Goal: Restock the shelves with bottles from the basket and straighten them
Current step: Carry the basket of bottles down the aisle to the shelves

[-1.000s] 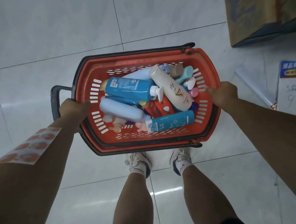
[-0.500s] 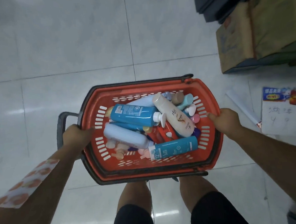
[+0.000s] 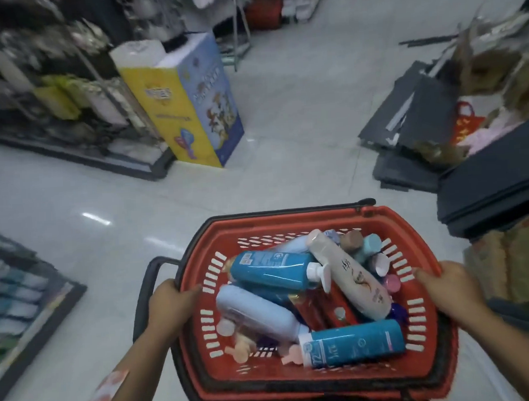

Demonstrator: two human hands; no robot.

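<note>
Head view: left hand [image 3: 170, 302] and right hand [image 3: 448, 288] each grip a side rim of the basket [image 3: 299, 384], carried over the floor. Bottles [image 3: 273, 271] fill it; shelves [image 3: 64, 88] lie ahead, restocking seemingly unstarted.

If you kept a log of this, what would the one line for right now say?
stage: carrying | left hand: grips basket rim | right hand: grips opposite rim | bottles: all lying in basket | shelves: ahead, unreached
</note>
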